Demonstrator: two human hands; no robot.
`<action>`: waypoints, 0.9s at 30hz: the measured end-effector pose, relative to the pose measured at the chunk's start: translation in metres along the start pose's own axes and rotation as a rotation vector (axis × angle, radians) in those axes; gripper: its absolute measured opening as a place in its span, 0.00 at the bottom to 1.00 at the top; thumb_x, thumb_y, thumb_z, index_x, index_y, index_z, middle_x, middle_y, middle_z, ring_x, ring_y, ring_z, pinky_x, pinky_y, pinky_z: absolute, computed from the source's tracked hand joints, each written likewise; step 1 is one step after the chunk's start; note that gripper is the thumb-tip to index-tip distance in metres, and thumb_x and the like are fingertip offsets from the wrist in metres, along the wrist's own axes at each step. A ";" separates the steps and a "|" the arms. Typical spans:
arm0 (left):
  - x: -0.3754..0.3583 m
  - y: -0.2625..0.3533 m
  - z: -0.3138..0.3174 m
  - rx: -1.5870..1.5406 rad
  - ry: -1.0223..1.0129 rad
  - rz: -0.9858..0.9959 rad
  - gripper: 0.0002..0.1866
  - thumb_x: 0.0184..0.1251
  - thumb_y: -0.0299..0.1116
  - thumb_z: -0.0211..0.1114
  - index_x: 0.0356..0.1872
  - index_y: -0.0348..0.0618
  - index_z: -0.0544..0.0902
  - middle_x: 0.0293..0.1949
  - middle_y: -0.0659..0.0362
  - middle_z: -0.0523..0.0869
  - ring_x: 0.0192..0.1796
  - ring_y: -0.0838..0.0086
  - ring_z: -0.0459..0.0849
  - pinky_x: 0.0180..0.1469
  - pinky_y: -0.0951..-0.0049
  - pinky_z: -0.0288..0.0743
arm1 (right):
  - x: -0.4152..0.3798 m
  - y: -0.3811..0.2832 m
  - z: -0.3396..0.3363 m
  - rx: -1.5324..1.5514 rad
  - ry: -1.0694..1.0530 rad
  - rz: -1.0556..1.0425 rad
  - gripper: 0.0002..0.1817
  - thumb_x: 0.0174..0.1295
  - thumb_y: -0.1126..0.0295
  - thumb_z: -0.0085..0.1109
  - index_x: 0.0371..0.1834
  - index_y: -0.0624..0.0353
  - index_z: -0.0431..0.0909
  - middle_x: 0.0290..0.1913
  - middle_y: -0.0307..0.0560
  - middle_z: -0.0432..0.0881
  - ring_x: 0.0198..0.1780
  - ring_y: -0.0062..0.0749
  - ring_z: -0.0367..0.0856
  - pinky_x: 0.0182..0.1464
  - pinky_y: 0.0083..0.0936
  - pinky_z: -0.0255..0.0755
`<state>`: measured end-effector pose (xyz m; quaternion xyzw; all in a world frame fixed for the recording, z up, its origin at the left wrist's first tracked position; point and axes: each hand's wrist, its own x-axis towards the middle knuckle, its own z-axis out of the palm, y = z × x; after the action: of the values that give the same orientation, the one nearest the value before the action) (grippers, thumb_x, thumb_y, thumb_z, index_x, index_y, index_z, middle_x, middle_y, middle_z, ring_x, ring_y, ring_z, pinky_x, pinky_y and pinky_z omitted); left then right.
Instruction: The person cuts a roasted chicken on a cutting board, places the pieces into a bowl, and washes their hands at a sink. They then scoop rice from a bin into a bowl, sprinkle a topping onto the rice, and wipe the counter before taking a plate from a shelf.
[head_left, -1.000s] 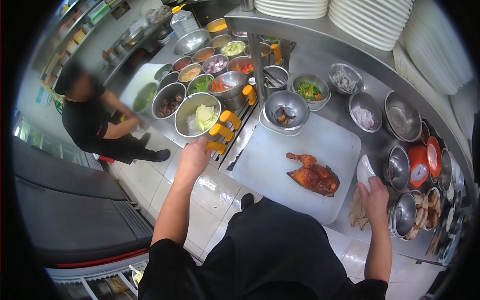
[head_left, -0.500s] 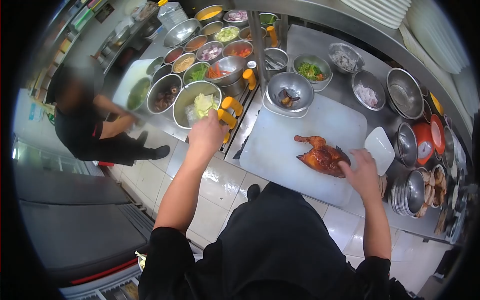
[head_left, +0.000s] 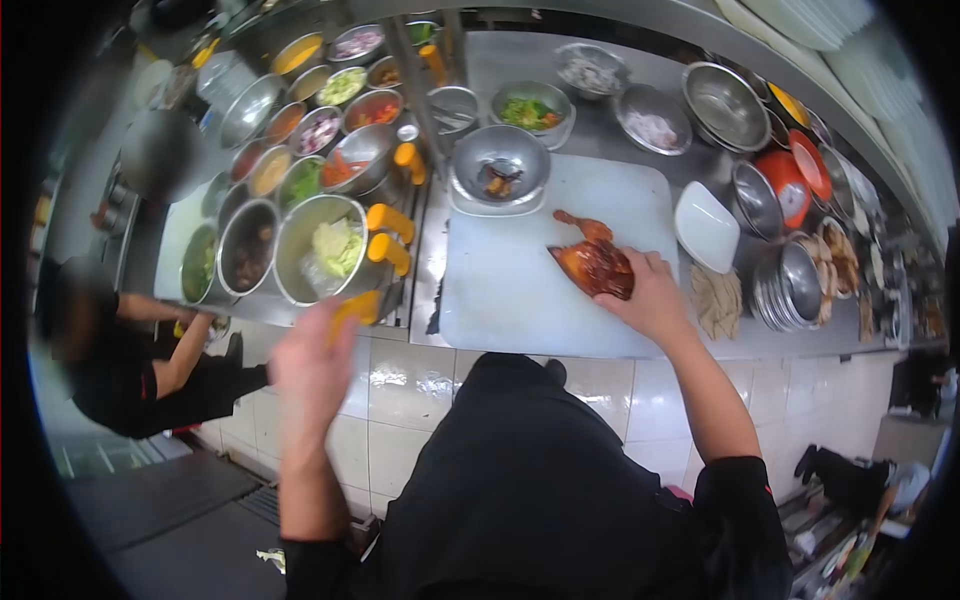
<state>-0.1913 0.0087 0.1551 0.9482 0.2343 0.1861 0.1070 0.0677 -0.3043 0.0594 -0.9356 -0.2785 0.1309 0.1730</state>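
Steel bowl point(head_left: 500, 165) crowds roast chicken point(head_left: 592, 262); left hand point(head_left: 312, 365) seemingly grips orange handle point(head_left: 352, 307).

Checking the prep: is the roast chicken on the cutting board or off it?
On it: the chicken lies on the white cutting board, under the right hand.

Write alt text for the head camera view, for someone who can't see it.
A person's right hand rests on a roast chicken on a white cutting board, while the left hand grips an orange-handled knife by the counter edge. Steel bowls of vegetables fill the counter, and another person works at left.
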 end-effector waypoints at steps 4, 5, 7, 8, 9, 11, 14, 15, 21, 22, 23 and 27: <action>-0.029 0.003 -0.159 -0.013 0.122 -0.012 0.14 0.70 0.23 0.59 0.55 0.30 0.78 0.50 0.47 0.83 0.40 0.68 0.85 0.45 0.73 0.78 | -0.008 -0.001 0.001 0.044 0.050 -0.017 0.43 0.49 0.46 0.72 0.67 0.53 0.69 0.59 0.62 0.76 0.61 0.63 0.73 0.61 0.47 0.71; -0.046 -0.027 -0.190 -0.042 0.129 -0.027 0.16 0.71 0.26 0.57 0.57 0.33 0.77 0.50 0.49 0.82 0.38 0.73 0.81 0.42 0.77 0.73 | -0.009 0.000 0.000 0.061 0.053 -0.034 0.42 0.49 0.47 0.72 0.66 0.53 0.70 0.58 0.62 0.77 0.59 0.64 0.73 0.61 0.47 0.71; -0.079 -0.086 -0.254 -0.100 0.143 -0.055 0.19 0.75 0.33 0.52 0.63 0.39 0.75 0.51 0.55 0.79 0.35 0.83 0.72 0.37 0.84 0.63 | -0.011 0.002 0.005 0.000 0.107 -0.068 0.40 0.50 0.50 0.72 0.66 0.53 0.71 0.56 0.61 0.78 0.57 0.63 0.75 0.59 0.47 0.72; -0.075 -0.072 -0.235 -0.135 0.189 -0.023 0.18 0.75 0.32 0.52 0.62 0.38 0.75 0.51 0.55 0.78 0.35 0.83 0.72 0.36 0.85 0.63 | -0.012 0.001 0.007 -0.027 0.134 -0.087 0.39 0.50 0.52 0.73 0.65 0.53 0.71 0.55 0.61 0.78 0.56 0.62 0.75 0.59 0.47 0.72; -0.064 -0.054 -0.213 -0.168 0.231 0.008 0.18 0.74 0.31 0.53 0.61 0.38 0.74 0.50 0.56 0.77 0.35 0.84 0.72 0.35 0.86 0.63 | -0.012 0.000 0.008 -0.009 0.147 -0.096 0.37 0.51 0.53 0.73 0.65 0.52 0.71 0.55 0.61 0.78 0.55 0.62 0.76 0.58 0.47 0.73; -0.041 -0.043 -0.185 -0.255 -0.132 -0.140 0.16 0.67 0.34 0.62 0.50 0.34 0.75 0.44 0.52 0.80 0.42 0.70 0.79 0.42 0.73 0.70 | -0.016 0.001 0.010 0.020 0.170 -0.101 0.35 0.51 0.56 0.73 0.63 0.51 0.72 0.54 0.60 0.79 0.54 0.61 0.77 0.57 0.46 0.73; -0.009 -0.059 -0.123 -0.073 -0.527 0.049 0.18 0.60 0.31 0.66 0.50 0.38 0.75 0.38 0.49 0.83 0.40 0.53 0.83 0.43 0.60 0.75 | -0.018 0.005 0.009 0.043 0.132 -0.089 0.32 0.51 0.58 0.73 0.60 0.50 0.74 0.54 0.60 0.78 0.54 0.60 0.77 0.56 0.46 0.74; -0.002 -0.063 -0.105 -0.041 -0.683 0.025 0.19 0.58 0.30 0.67 0.50 0.39 0.75 0.37 0.47 0.83 0.40 0.48 0.83 0.43 0.57 0.75 | -0.019 0.005 0.008 0.063 0.123 -0.056 0.31 0.51 0.58 0.73 0.59 0.50 0.74 0.53 0.60 0.78 0.54 0.60 0.77 0.56 0.46 0.74; 0.005 -0.065 -0.003 -0.150 -0.955 0.027 0.18 0.65 0.39 0.68 0.51 0.42 0.76 0.30 0.46 0.84 0.36 0.47 0.84 0.38 0.59 0.77 | -0.014 0.010 0.007 0.097 0.086 -0.029 0.30 0.49 0.62 0.76 0.56 0.52 0.75 0.55 0.61 0.72 0.55 0.58 0.75 0.56 0.43 0.74; 0.006 -0.067 -0.008 -0.208 -0.920 0.039 0.18 0.66 0.41 0.68 0.51 0.42 0.77 0.29 0.47 0.84 0.34 0.48 0.84 0.37 0.60 0.77 | -0.010 0.012 0.007 0.099 0.041 -0.042 0.31 0.49 0.62 0.77 0.57 0.52 0.74 0.58 0.62 0.68 0.58 0.56 0.72 0.59 0.42 0.73; 0.005 -0.067 -0.011 -0.266 -0.885 0.043 0.19 0.66 0.43 0.68 0.50 0.42 0.77 0.27 0.48 0.84 0.32 0.49 0.84 0.36 0.61 0.77 | -0.010 0.013 0.009 0.102 -0.010 -0.059 0.32 0.49 0.63 0.77 0.59 0.52 0.73 0.61 0.63 0.65 0.61 0.55 0.70 0.62 0.41 0.71; 0.003 -0.037 0.028 -0.497 -0.939 -0.242 0.14 0.66 0.37 0.62 0.48 0.41 0.75 0.24 0.49 0.81 0.28 0.53 0.83 0.35 0.61 0.77 | 0.002 0.007 0.031 0.191 0.113 -0.236 0.32 0.48 0.63 0.79 0.57 0.50 0.74 0.53 0.61 0.69 0.54 0.55 0.73 0.58 0.41 0.73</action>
<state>-0.1930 0.0391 0.1195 0.8417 0.2177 -0.2212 0.4419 0.0625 -0.3009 0.0282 -0.8816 -0.3624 0.0828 0.2908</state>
